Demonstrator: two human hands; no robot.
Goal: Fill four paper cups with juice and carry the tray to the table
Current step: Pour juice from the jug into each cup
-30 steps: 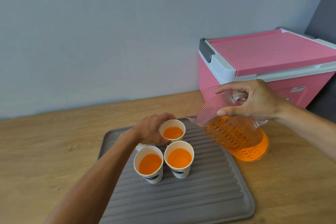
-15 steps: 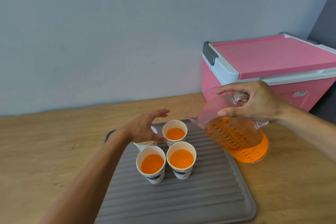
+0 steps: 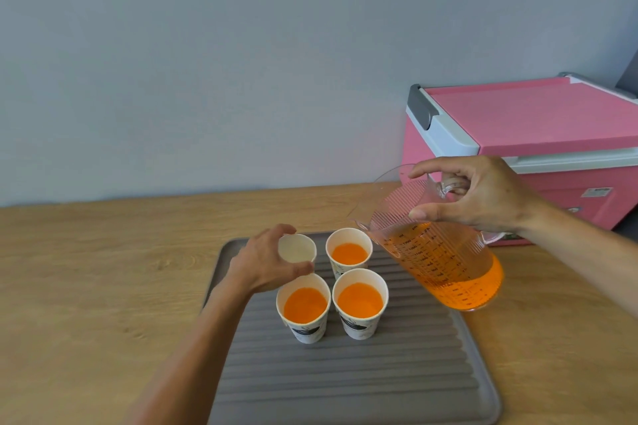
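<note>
Four white paper cups stand close together on a grey ribbed tray point(image 3: 362, 386). Three hold orange juice: the back right cup point(image 3: 348, 252), the front left cup point(image 3: 305, 307) and the front right cup point(image 3: 360, 302). The back left cup point(image 3: 297, 248) is empty. My left hand point(image 3: 266, 260) curls its thumb and fingers round that empty cup. My right hand point(image 3: 476, 195) grips the handle of a clear measuring jug point(image 3: 438, 252), held tilted above the table with its spout over the back right cup. The jug is about half full of juice.
A pink cooler box point(image 3: 538, 134) with a closed lid and grey latch stands at the back right, close behind the jug. The tray lies on a wooden countertop point(image 3: 103, 269) against a grey wall. Bare wood lies to the tray's left.
My left hand let go of the back right cup, moved left and took hold of the empty back left cup. The jug in my right hand has barely moved.
</note>
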